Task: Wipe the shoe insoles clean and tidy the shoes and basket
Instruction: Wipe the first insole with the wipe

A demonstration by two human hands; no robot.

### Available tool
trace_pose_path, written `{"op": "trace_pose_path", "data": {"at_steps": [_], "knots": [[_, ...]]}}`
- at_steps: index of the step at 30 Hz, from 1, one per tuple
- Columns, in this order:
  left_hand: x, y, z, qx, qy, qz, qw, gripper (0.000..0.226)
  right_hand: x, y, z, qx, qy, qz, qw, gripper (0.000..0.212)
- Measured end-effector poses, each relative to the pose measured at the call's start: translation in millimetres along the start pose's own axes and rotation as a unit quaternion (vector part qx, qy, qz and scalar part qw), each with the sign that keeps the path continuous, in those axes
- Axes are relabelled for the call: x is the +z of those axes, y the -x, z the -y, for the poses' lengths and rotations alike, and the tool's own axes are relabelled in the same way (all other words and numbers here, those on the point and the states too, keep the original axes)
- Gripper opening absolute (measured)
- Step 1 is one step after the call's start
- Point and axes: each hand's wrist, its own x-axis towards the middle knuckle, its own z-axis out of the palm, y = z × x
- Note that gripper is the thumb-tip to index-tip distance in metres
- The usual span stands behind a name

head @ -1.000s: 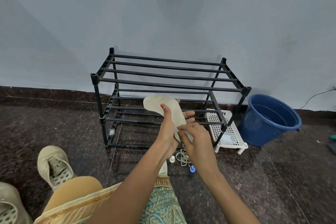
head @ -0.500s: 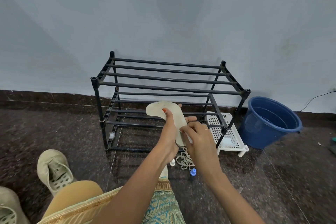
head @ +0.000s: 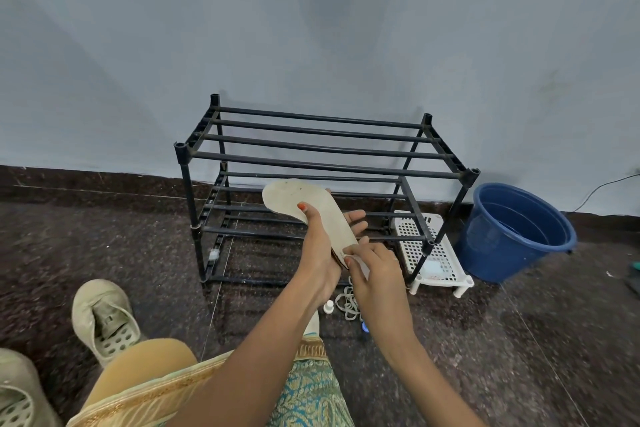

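A beige insole (head: 298, 198) is held up in front of the black shoe rack (head: 322, 152). My left hand (head: 320, 253) grips it around the middle, thumb on top and fingers behind. My right hand (head: 375, 267) pinches a small white wipe (head: 362, 265) against the insole's heel end. Two beige shoes lie on the floor at the lower left, one (head: 104, 319) open toward me, the other (head: 17, 395) cut off by the frame edge. A white perforated basket (head: 433, 250) sits on the floor by the rack's right leg.
A blue bucket (head: 516, 232) stands right of the rack against the wall. Shoelaces (head: 348, 303), a small white bottle (head: 328, 306) and a blue cap (head: 364, 326) lie on the dark floor under my hands. My knee and patterned clothing fill the bottom.
The insole and both hands stay together; my right hand has shifted slightly along the heel end. The view has tilted a little.
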Motion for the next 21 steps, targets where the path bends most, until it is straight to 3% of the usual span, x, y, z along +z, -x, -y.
{"op": "trace_pose_path", "data": {"at_steps": [8, 13, 16, 21], "knots": [[0.9, 2.6, -1.7, 0.010, -0.017, -0.046, 0.999, 0.087, -7.7, 3.1, 15.5, 0.069, -0.139, 0.029, 0.987, 0.018], [7.4, 12.3, -6.1, 0.016, -0.014, -0.034, 0.999, 0.086, -8.6, 2.8, 8.3, 0.027, -0.084, 0.034, 0.996, 0.017], [8.4, 13.7, -6.9, 0.007, -0.003, -0.018, 1.000, 0.079, -8.0, -2.6, 1.6, 0.026, -0.054, -0.001, 0.998, 0.015], [0.9, 7.0, -4.2, -0.016, -0.022, 0.018, 0.999, 0.074, -10.6, -18.3, 4.7, 0.048, -0.118, -0.043, 0.991, 0.010]]}}
